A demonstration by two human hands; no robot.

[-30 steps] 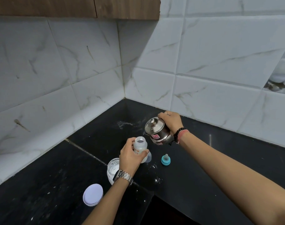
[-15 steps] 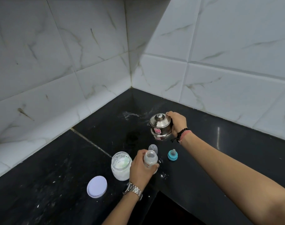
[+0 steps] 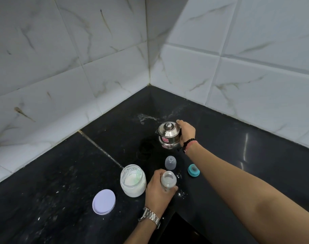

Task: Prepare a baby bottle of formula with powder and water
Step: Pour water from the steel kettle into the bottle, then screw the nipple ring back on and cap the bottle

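Note:
My left hand (image 3: pixel 158 192) grips an uncapped clear baby bottle (image 3: pixel 168 181) that stands upright on the black counter. Farther back, my right hand (image 3: pixel 186 132) holds the side of a small steel kettle (image 3: pixel 168 135), which sits level on the counter with its lid on. An open glass jar of white powder (image 3: pixel 132 181) stands just left of the bottle. The bottle's clear cap (image 3: pixel 170 162) and teal nipple ring (image 3: pixel 193 170) lie between bottle and kettle.
The jar's white lid (image 3: pixel 104 201) lies flat at the front left. Spilled powder specks (image 3: pixel 181 193) dot the counter (image 3: pixel 62 173) beside the bottle. White tiled walls meet in a corner behind. The counter's front edge steps in below my left wrist.
The kettle was tilted over the raised bottle a second ago; it has since come down upright onto the counter. My left hand lowered the bottle and drew it nearer. The camera has tipped down.

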